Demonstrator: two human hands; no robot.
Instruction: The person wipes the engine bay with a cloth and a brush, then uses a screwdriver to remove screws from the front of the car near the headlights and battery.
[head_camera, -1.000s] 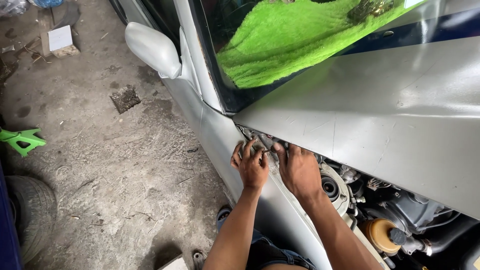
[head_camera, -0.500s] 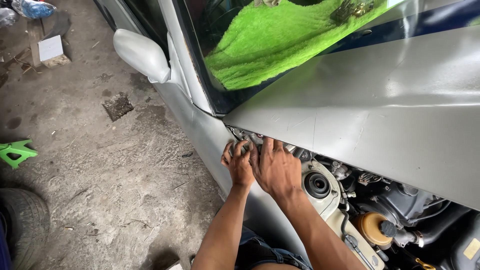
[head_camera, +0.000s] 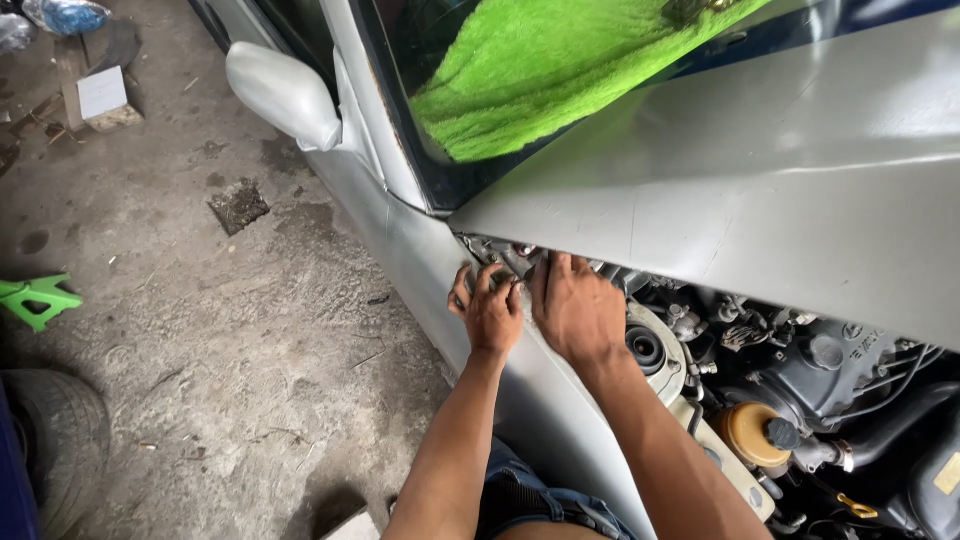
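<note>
Both hands work at the rear corner of a silver car's engine bay, where the raised hood (head_camera: 740, 190) meets the fender (head_camera: 420, 250) just below the windshield (head_camera: 560, 80). The left hand (head_camera: 490, 312) rests on the fender's top edge with its fingers curled inward toward the hood hinge area (head_camera: 505, 255). The right hand (head_camera: 578, 308) lies just beside it, touching or nearly touching it, with its fingers pointing up under the hood's edge into the same spot. The fingertips of both hands are tucked into the shadowed gap, so whether they pinch anything there cannot be told; neither hand visibly holds a tool.

The hinge area sits directly above and ahead of the fingers, between the two hands and the base of the windshield. To the right of the right hand stands the round strut mount (head_camera: 648, 350), and farther right a yellowish fluid reservoir (head_camera: 752, 435) with a black cap. A green cloth (head_camera: 560, 70) lies behind the glass. A side mirror (head_camera: 282, 92) juts over the concrete floor (head_camera: 220, 340), where a green stand (head_camera: 38, 298) and a tyre (head_camera: 58, 450) lie.
</note>
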